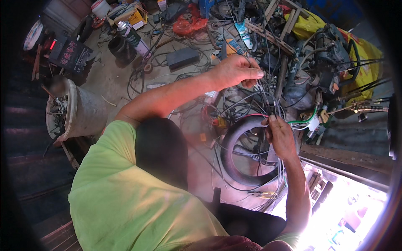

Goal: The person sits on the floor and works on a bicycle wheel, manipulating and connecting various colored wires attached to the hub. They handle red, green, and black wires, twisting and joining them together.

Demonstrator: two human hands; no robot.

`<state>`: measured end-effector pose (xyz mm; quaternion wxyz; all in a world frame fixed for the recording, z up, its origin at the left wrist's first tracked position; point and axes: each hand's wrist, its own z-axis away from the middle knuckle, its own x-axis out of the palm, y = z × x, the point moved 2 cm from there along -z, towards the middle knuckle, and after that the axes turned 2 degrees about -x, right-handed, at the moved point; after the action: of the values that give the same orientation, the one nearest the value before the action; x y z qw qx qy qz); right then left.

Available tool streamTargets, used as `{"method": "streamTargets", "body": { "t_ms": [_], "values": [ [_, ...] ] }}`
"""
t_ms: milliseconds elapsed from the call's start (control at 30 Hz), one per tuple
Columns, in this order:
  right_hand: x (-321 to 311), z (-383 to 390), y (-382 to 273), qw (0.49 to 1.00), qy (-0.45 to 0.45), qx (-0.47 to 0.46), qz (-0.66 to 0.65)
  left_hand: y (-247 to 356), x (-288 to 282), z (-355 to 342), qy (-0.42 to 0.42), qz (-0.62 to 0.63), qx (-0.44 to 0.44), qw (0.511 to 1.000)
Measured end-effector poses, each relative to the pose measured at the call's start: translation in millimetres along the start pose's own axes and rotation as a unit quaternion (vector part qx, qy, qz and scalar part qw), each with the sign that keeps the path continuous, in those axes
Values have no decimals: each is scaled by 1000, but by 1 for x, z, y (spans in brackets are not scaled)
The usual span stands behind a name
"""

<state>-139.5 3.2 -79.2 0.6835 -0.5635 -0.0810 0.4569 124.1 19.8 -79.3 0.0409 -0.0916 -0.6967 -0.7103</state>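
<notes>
A bundle of thin grey and black cables (265, 95) runs between my two hands above the cluttered floor. My left hand (238, 74) reaches in from the left, its fingers closed in a pinch at the upper part of the bundle. Lower down, my right hand (281, 137) has thumb and fingers closed around the cables, which trail down past my wrist. Under them lies a black tyre (227, 152) with more cable loops across it. Beside the right hand are a green wire and a white connector (313, 123). Exactly which strands each hand grips is hard to make out.
A dirty bucket (86, 109) of scraps stands at the left. Farther off are a spray can (135, 39), a dark box (182, 58) and a red plastic bag (189, 21). Greasy machine parts (299, 83) and a yellow sack (364, 71) crowd the right. Yellow-handled pliers (266, 195) lie near my legs.
</notes>
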Motion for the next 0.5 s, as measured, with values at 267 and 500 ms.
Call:
{"method": "streamTargets", "body": {
  "t_ms": [267,500],
  "values": [
    [6,-2,-1,998,19,1,-65,1,12,5,4,6,-18,1000],
    [1,-1,-2,999,27,-9,-27,-2,-6,-2,69,49,14,996]
  ]
}}
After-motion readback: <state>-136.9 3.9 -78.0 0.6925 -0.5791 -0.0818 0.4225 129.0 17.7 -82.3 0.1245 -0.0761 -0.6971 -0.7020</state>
